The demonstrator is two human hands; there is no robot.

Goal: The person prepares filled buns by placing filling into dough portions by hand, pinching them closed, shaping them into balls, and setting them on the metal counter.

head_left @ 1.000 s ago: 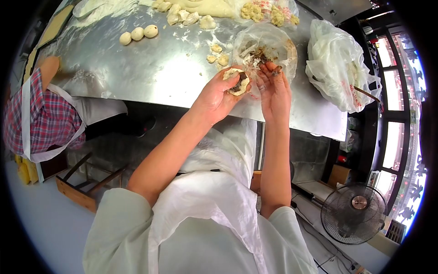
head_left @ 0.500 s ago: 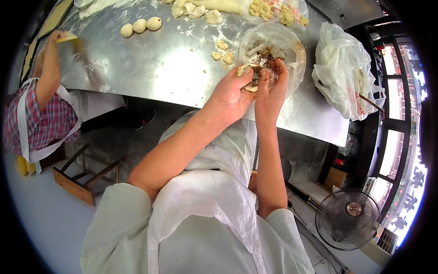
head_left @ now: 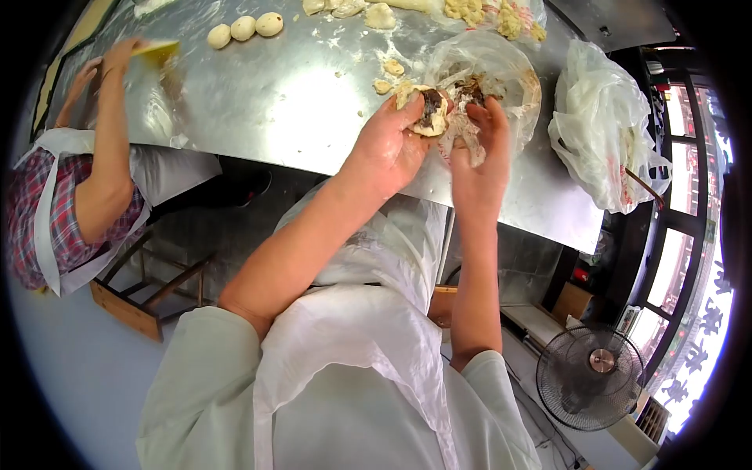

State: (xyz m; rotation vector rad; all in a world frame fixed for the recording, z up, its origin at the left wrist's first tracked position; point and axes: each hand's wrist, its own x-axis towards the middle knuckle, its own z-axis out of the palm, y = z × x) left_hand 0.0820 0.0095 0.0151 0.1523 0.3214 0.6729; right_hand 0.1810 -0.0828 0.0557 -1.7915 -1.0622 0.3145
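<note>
My left hand [head_left: 389,146] is closed around a piece of dough [head_left: 429,125] that is open at the top, with a dark filling showing inside it. Just to its right, my right hand [head_left: 483,157] is raised with thumb and fingers apart, and I see nothing held between them. Behind that hand lies a clear plastic bag [head_left: 517,74], its mouth spread, with dark crumbly filling [head_left: 470,88] inside. Small dough lumps [head_left: 393,67] rest on the floured metal table left of the bag.
Three round dough balls [head_left: 244,28] sit farther left on the metal table [head_left: 266,110]. A bulky white plastic bag [head_left: 591,125] stands at the right edge. At the left, another person's arm [head_left: 113,133] works with a yellow scraper [head_left: 159,48]. A fan [head_left: 591,376] stands lower right.
My hands have moved apart; the left now shows the dough's dark filling, and the right has shifted slightly right. The other person's hand and yellow scraper have moved right.
</note>
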